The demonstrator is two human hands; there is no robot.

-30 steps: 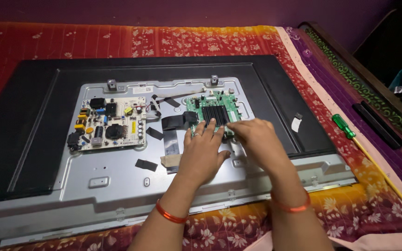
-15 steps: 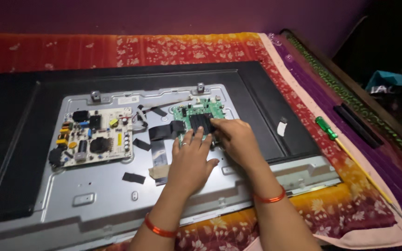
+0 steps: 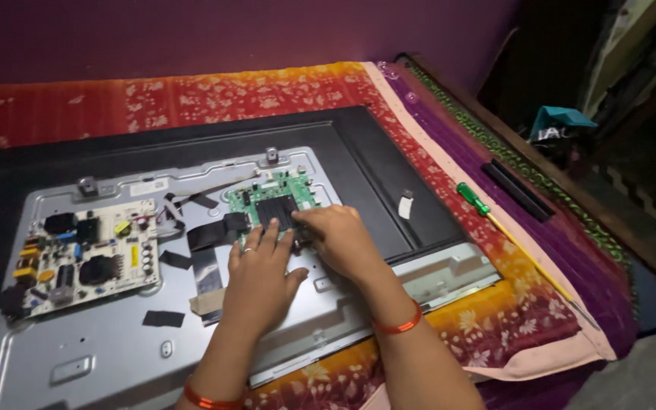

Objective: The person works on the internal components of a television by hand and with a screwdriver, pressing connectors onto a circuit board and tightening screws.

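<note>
I am pressing my left hand (image 3: 261, 267) flat, fingers spread, on the green board (image 3: 271, 199) while my right hand (image 3: 337, 239), at 3 o'clock, is pinching its lower edge; lifting it free probably needs a gentle, even pull

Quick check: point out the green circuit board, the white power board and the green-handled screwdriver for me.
Green circuit board (image 3: 271, 191): head view, on its bare upper part above the black heat sink.
White power board (image 3: 85, 254): head view, on its middle among the components.
Green-handled screwdriver (image 3: 472, 199): head view, on the green handle.
</note>
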